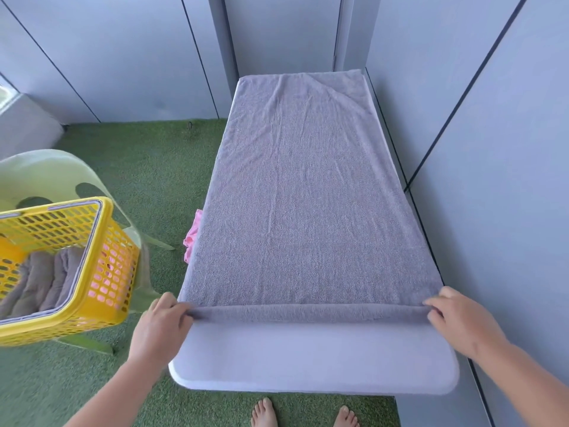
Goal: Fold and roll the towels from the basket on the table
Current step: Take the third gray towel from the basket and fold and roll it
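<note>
A long grey-lilac towel (308, 192) lies spread lengthwise over the white table (314, 362), reaching its far end. Its near edge is turned over into a narrow roll across the table's width. My left hand (161, 325) grips the roll's left end, fingers curled over it. My right hand (458, 318) grips the right end the same way. To the left, a yellow plastic basket (107, 272) sits on a pale green chair (55, 177) and holds more grey towels (40, 278).
A pink cloth (192, 235) hangs beside the table's left edge. Grey wall panels close in the right side and the far end. Green artificial turf (147, 180) covers the floor, and bare feet (304, 412) stand at the table's near end.
</note>
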The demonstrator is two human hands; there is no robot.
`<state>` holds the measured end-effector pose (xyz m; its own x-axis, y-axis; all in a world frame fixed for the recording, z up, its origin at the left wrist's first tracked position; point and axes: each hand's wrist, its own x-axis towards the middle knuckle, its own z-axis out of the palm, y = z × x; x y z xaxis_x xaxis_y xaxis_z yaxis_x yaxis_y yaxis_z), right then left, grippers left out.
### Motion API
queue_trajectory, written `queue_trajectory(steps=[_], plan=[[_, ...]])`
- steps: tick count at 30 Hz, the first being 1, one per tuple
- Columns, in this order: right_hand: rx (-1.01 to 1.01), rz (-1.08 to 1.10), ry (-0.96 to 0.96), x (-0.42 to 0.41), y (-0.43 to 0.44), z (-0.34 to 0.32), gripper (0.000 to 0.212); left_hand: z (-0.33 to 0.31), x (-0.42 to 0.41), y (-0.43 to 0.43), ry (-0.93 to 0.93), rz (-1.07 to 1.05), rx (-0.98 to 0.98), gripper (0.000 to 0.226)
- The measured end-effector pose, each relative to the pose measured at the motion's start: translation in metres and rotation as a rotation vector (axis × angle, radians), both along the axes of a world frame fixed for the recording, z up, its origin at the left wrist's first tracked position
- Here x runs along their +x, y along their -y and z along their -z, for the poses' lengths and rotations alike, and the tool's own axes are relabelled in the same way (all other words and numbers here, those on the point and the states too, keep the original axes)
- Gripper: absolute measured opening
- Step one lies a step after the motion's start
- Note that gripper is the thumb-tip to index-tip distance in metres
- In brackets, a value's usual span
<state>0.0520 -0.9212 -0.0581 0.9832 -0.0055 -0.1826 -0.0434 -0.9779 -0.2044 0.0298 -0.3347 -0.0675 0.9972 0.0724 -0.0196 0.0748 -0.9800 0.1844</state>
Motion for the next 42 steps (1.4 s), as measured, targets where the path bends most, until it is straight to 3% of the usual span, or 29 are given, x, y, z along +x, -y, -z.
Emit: queue_trajectory(steps=[4, 8, 11, 13, 19, 23, 26, 29, 31, 34, 39, 42], plan=[[0.122, 0.121, 0.075, -0.001, -0.006, 0.005, 0.027, -0.003, 0.005, 0.013, 0.006, -0.179, -0.190, 0.024], [0.008, -0.034, 0.179, -0.014, 0.002, 0.020, 0.045, 0.009, -0.006, 0.006, -0.029, -0.027, -0.164, 0.037], [0.012, -0.061, 0.196, -0.008, 0.000, 0.018, 0.031, 0.013, -0.005, -0.002, -0.048, 0.045, -0.120, 0.042], [-0.002, -0.074, 0.156, -0.002, -0.001, 0.014, 0.019, 0.013, 0.000, -0.004, 0.005, 0.072, -0.094, 0.026], [-0.073, -0.098, -0.016, 0.004, 0.001, -0.007, 0.028, 0.005, -0.002, -0.007, 0.055, 0.138, -0.041, 0.035], [0.048, 0.092, -0.037, 0.020, -0.009, -0.013, 0.030, 0.003, 0.011, -0.004, 0.097, 0.090, -0.065, 0.030], [0.204, 0.240, 0.064, 0.022, -0.016, -0.007, 0.025, 0.007, 0.027, 0.000, 0.046, -0.032, -0.165, 0.009], [0.295, 0.308, 0.095, 0.014, -0.024, -0.005, 0.028, 0.010, 0.036, 0.001, 0.052, -0.076, -0.241, 0.018], [0.217, 0.247, 0.088, 0.009, -0.029, -0.003, 0.034, 0.009, 0.036, -0.001, 0.067, -0.065, -0.292, 0.022], [0.070, 0.068, 0.119, 0.007, -0.032, 0.006, 0.043, 0.010, 0.033, -0.005, 0.058, 0.116, -0.232, 0.036], [-0.068, 0.044, 0.123, 0.030, -0.030, 0.016, 0.019, 0.021, 0.052, -0.014, 0.051, 0.186, -0.146, 0.046], [-0.145, -0.032, -0.016, 0.044, -0.027, 0.006, 0.013, 0.018, 0.059, -0.012, 0.041, 0.199, -0.094, 0.042]])
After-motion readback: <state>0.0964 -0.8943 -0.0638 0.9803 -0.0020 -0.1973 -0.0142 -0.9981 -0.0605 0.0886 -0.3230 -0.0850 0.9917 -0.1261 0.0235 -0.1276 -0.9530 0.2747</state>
